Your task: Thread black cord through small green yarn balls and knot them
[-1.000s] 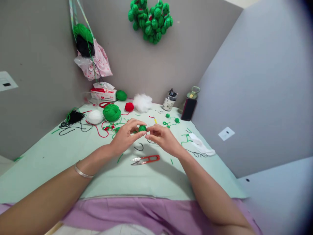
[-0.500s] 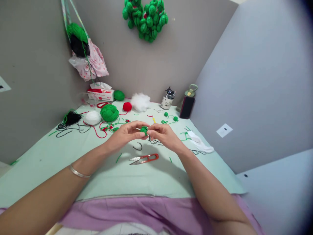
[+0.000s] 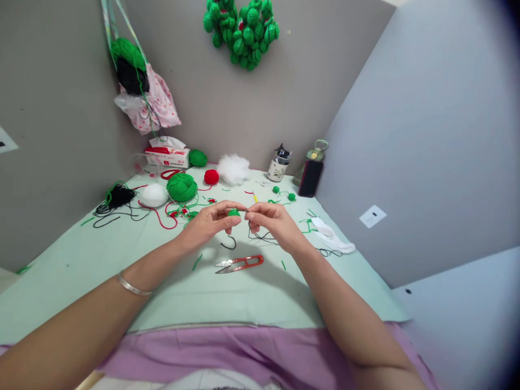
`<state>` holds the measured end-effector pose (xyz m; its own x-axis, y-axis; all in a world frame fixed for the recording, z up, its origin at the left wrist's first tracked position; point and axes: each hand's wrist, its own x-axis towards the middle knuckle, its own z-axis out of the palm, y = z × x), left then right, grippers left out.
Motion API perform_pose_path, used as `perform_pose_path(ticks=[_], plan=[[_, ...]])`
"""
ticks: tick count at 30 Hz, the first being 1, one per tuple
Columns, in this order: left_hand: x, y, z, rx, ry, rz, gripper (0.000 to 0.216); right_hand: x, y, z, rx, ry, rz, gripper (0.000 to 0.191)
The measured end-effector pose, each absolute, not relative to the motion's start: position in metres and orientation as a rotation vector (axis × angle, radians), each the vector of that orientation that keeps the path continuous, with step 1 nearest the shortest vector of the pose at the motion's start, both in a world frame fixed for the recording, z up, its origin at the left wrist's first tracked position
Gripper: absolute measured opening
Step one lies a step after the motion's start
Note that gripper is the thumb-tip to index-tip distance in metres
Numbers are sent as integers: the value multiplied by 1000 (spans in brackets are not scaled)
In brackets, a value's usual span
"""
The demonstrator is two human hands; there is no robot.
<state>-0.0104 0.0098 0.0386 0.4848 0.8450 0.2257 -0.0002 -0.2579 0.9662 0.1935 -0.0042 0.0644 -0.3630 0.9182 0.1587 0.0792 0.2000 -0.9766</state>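
A small green crocheted ball [image 3: 233, 213] sits between the thumb and fingers of my left hand [image 3: 211, 221], above the table. Close on its right, my right hand [image 3: 271, 221] pinches a thin dark strand that reaches toward the ball; whether a needle is on it I cannot tell. Black yarn [image 3: 262, 236] hangs and lies below my right fingers. Nearer to me, orange-handled thread snips [image 3: 244, 264] rest on the table. A short black yarn piece [image 3: 229, 245] lies under my left fingers.
Behind my hands are green [image 3: 181, 187], white [image 3: 153, 195] and red [image 3: 211, 177] yarn balls, plus white stuffing [image 3: 234, 169]. A phone [image 3: 311, 179] leans on a bottle at the back right. White cloth [image 3: 333, 236] lies right. Green crocheted pieces [image 3: 249, 35] hang on the wall.
My hands have drawn slightly apart. The green ball has shifted a little left with my left hand, and my right fingers no longer touch it; the dark strand now shows between them.
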Motion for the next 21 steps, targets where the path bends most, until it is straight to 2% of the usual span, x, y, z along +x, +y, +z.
perform_pose_path(ticks=[9, 13, 15, 18, 21], plan=[[-1, -2, 37, 1602, 633, 960, 29, 201, 8, 60, -911, -1328, 1404, 14], [-1, -2, 38, 1680, 740, 1023, 20, 201, 7, 60, -855, -1318, 1458, 16], [-3, -2, 40, 1758, 829, 1054, 24, 200, 6, 61, -841, -1280, 1446, 16], [-4, -2, 43, 1767, 897, 1186, 29, 200, 7, 61, -836, -1202, 1407, 15], [-7, 0, 47, 1515, 791, 1366, 26, 202, 9, 61, -825, -1160, 1404, 15]])
